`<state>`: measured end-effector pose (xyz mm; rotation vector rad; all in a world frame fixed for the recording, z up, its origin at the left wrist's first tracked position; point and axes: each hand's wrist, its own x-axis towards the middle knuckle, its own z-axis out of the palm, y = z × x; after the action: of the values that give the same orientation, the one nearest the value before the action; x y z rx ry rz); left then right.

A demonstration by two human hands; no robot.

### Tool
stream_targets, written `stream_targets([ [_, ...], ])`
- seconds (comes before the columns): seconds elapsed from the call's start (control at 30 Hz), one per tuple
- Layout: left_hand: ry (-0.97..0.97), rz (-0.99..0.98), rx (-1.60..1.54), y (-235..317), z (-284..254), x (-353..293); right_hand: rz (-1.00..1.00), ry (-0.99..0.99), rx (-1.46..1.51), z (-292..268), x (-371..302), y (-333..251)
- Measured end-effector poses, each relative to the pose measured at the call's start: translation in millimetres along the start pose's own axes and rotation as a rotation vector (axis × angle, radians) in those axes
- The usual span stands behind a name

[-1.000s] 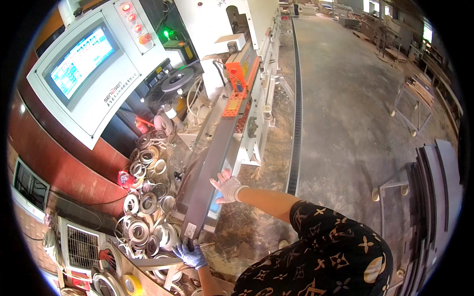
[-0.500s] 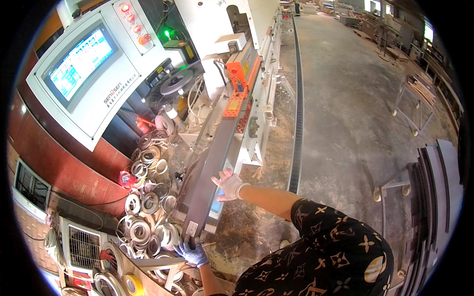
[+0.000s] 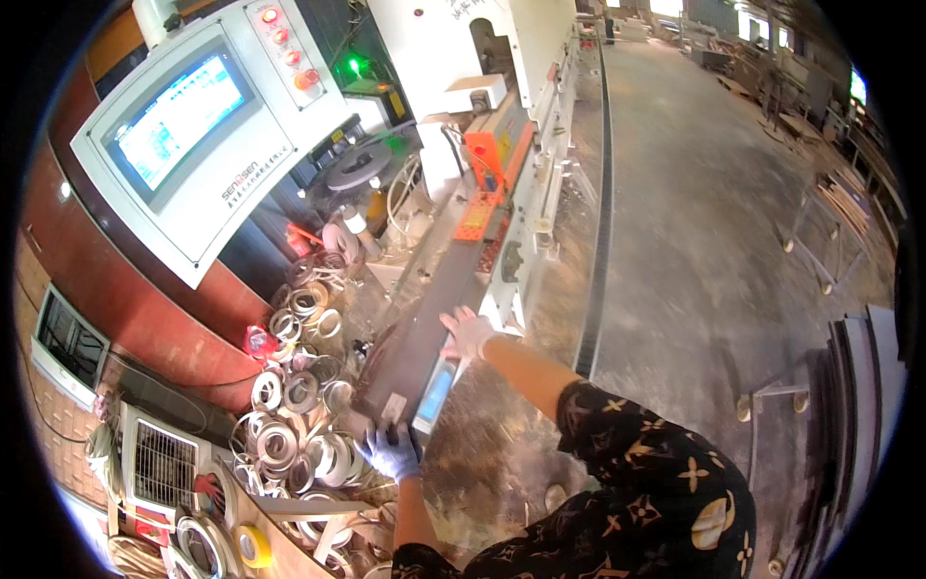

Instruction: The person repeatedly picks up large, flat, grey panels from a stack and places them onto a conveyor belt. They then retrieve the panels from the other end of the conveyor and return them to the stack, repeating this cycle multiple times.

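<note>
A long dark grey-brown panel point(image 3: 424, 333) with a small pale label lies on the feed bed of a white machine point(image 3: 424, 58). Its far end reaches the orange guard point(image 3: 476, 214). Curled over the near end of the panel are the fingers of my left hand point(image 3: 391, 454), in a pale purple glove. Farther along, my right hand point(image 3: 470, 333), in a whitish glove, rests on the panel's right edge with its fingers stretched and apart. A blue strip point(image 3: 436, 394) shows on the bed beside the panel. The undersides of both hands are hidden.
A control console point(image 3: 183, 145) with a lit screen and red buttons stands at upper left. Rolls of edge banding point(image 3: 280, 444) pile up left of the bed. A floor grating point(image 3: 603, 193) runs along the right. Dark boards point(image 3: 863, 405) stack at far right.
The panel has slid forward along the bed toward the orange guard, with both hands moving along it. More of the blue strip shows now. The whole view has shifted slightly.
</note>
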<state>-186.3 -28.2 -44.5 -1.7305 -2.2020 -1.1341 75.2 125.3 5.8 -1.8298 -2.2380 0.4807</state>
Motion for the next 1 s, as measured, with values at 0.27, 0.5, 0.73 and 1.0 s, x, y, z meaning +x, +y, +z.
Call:
stream_targets([
  [0.27,0.033,0.397,-0.043,74.2,1.4,-43.3,-0.265,0.134,0.578,-2.7,-185.3,22.0],
  [0.5,-1.024,0.566,-0.915,94.5,11.2,-206.6,0.679,0.325,0.760,80.8,-515.3,86.1],
  [0.73,-1.993,0.694,-0.511,88.4,112.7,-326.3,1.673,1.046,0.501,102.8,-776.4,62.6],
  [1.0,-1.909,0.677,-0.340,212.1,67.1,-395.6,2.019,2.088,0.272,168.1,-1066.1,56.3],
])
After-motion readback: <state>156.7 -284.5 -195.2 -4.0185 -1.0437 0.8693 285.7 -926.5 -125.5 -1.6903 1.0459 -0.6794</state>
